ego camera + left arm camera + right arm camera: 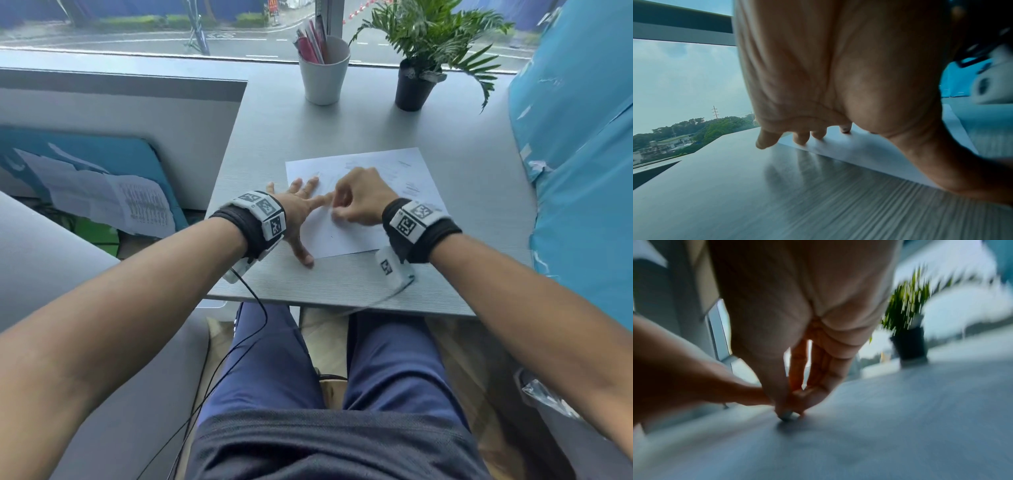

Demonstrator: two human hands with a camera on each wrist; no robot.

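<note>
Beyond the lap [329,370], left hand [298,209], fingers spread flat, pins the sheet of paper [404,168] at its left edge; right hand [359,198], immediately rightward, pinches the sheet's middle.

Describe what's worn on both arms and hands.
The left hand and right hand are ungloved, forearms sleeveless. Each wrist has a black fabric band carrying white blocks with black-and-white square markers, plus a white camera box underneath. A thin black cable trails from the left box.

Right hand [797,313] pinching a pale sheet [900,426].
Its fingers [781,399] meet on it beside the left hand [684,369]; a blurred potted plant [908,340] stands behind.
</note>
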